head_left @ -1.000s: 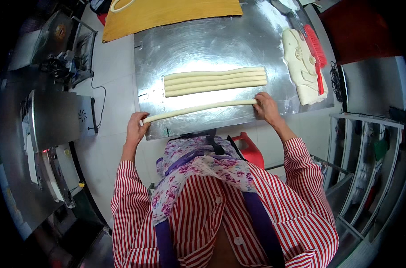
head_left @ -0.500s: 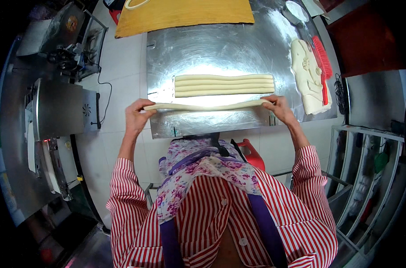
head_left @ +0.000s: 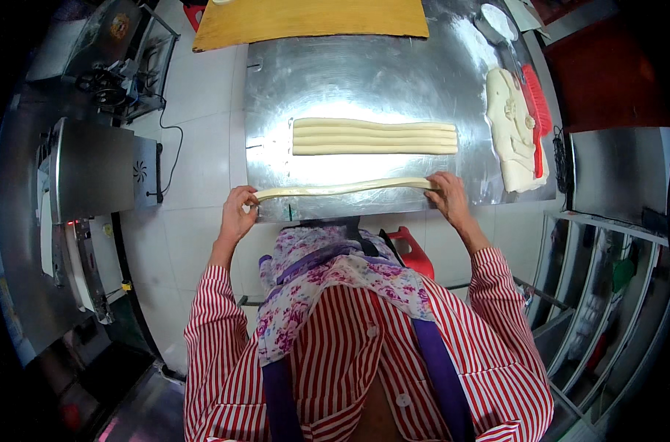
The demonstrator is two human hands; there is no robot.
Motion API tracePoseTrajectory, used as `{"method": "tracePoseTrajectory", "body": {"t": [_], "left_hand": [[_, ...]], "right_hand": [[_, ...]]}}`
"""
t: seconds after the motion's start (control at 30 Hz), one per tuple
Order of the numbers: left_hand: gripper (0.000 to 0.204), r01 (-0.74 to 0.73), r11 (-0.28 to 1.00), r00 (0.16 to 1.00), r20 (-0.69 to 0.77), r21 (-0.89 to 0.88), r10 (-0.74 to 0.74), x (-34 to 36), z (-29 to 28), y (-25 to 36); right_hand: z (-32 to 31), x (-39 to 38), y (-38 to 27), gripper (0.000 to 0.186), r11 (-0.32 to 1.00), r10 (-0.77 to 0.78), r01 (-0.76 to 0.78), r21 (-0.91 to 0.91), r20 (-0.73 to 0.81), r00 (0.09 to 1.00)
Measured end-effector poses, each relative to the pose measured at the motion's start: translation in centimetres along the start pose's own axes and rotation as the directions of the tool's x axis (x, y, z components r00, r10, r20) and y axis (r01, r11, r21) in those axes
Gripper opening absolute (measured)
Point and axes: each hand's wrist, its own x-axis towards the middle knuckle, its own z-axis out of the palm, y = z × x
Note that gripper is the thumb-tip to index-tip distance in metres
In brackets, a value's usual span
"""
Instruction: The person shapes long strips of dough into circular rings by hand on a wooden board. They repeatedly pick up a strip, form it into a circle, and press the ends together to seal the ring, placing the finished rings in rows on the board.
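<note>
A long pale dough strip stretches along the front edge of the steel tabletop. My left hand pinches its left end at the table's front-left corner, and my right hand has its fingers closed on the right end. Just beyond the strip lies a block of several parallel dough strips, side by side. At the table's right, a lumpy slab of dough lies beside a red brush.
A yellow board covers the back left of the table, and a scoop of white flour is at the back right. Steel machines stand to the left, a metal rack to the right, and a red stool is under the front edge.
Since half a second ago both hands have moved down toward the table's front edge with the strip, which was higher and nearer the block. Both still hold its ends.
</note>
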Motion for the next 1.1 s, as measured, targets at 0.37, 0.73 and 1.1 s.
{"method": "tracePoseTrajectory", "body": {"t": [0.37, 0.73, 1.1], "left_hand": [[0.026, 0.071, 0.997, 0.997, 0.038, 0.017, -0.071, 0.5, -0.1, -0.5], [0.028, 0.030, 0.998, 0.994, 0.100, 0.059, -0.036, 0.5, -0.6, -0.4], [0.024, 0.050, 0.999, 0.998, 0.041, 0.005, -0.050, 0.4, -0.4, -0.2]], "right_hand": [[-1.1, 0.7, 3.8, 0.030, 0.992, 0.130, -0.129, -0.011, 0.039, 0.991], [9.5, 10.5, -18.5, 0.040, 0.901, -0.431, 0.381, 0.207, 0.344, 0.834], [17.2, 10.7, -20.4, 0.020, 0.855, -0.512, 0.472, 0.215, 0.205, 0.834]]}}
